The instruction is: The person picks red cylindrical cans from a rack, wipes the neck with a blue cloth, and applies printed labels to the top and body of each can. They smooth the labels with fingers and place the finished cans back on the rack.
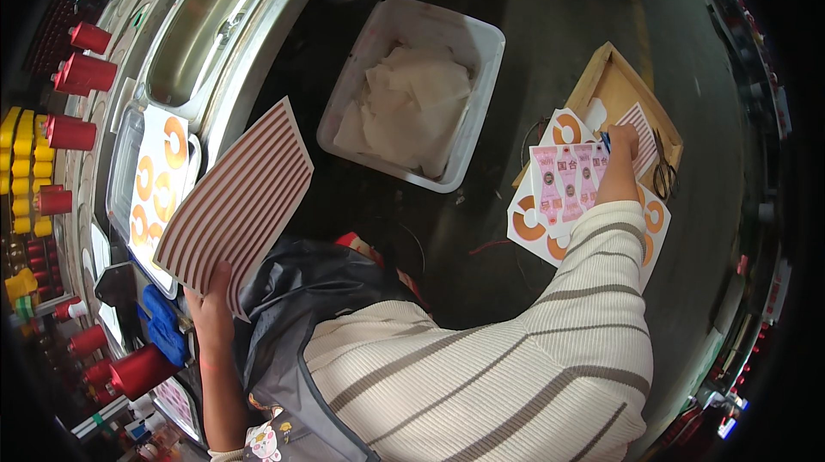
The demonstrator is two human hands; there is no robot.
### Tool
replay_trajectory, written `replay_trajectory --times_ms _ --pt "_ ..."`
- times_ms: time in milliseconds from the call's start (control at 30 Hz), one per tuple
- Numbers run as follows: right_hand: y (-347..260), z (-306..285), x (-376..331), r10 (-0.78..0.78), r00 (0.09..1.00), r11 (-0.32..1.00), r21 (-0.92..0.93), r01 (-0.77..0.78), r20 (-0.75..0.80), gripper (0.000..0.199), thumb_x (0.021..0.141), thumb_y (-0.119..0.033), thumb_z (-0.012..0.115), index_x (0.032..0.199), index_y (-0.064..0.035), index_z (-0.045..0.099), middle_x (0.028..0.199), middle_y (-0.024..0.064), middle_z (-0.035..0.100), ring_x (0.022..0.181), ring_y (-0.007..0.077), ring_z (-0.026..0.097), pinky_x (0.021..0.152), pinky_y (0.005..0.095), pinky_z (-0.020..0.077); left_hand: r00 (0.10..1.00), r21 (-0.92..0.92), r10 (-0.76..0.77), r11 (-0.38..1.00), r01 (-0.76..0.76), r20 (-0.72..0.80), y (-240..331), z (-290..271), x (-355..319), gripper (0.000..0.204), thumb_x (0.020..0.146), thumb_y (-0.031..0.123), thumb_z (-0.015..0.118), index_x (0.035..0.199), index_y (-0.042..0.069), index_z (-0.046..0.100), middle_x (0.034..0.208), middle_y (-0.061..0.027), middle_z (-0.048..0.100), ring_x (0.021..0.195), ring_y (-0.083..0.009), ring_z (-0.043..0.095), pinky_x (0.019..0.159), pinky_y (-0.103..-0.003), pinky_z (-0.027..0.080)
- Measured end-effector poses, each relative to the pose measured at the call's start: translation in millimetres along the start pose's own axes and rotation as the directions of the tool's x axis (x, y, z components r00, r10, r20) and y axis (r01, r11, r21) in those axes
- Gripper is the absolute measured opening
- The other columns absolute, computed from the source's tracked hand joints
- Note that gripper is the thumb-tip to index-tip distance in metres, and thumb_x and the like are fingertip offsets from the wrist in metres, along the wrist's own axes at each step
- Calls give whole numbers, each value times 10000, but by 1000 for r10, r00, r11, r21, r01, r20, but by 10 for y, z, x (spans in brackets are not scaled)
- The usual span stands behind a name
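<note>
The striped sheet (249,195) is at the person's left, tilted and slightly curved, its brown-and-white face showing. The left hand (213,297) grasps its lower edge, thumb on the stripes. The right hand (623,142) reaches over a wooden tray (626,75), next to a smaller striped piece (638,122); I cannot tell whether its fingers grip anything. Just beside that hand lies a pink-printed sheet (554,191), overlapping white paper with orange rings (526,221). Black-handled scissors (663,177) sit at the tray's edge. Between the hands, farther forward, a white bin (483,48) holds pale, crumpled sheets (417,97). A metal sink (193,49) is at the far left, near red spools (86,73).
</note>
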State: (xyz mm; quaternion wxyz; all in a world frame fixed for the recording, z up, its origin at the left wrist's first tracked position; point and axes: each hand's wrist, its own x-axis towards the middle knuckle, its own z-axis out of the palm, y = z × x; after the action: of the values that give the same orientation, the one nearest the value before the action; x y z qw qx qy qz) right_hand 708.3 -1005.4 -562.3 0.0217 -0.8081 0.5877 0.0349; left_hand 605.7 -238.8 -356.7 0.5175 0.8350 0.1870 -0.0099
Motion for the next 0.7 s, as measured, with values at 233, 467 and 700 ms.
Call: replay_trajectory --times_ms 233,467,700 --pt "53 49 67 -51 997 999 -16 51 52 416 822 -282 683 1174 -62 707 1230 170 690 1120 356 675 872 469 565 1000 15 18 1000 -18 12 7 14 65 359 915 80 644 1244 -60 610 1180 -121 667 1082 -212 603 981 -333 440" --pt "-83 69 -36 -197 980 960 -208 187 -29 264 917 -220 620 1128 -107 731 1191 130 709 1116 329 682 883 441 572 1000 4 18 1000 -18 4 49 61 45 362 908 74 641 1243 -58 611 1178 -118 668 1077 -210 605 981 -335 442" --pt "-204 28 -226 -129 985 978 -176 108 -114 218 920 -215 630 1071 -119 756 1127 146 729 1066 325 707 841 451 589 1000 -34 4 999 -4 -17 2 67 28 381 906 79 639 1259 -60 600 1205 -129 653 1106 -219 592 998 -338 431"
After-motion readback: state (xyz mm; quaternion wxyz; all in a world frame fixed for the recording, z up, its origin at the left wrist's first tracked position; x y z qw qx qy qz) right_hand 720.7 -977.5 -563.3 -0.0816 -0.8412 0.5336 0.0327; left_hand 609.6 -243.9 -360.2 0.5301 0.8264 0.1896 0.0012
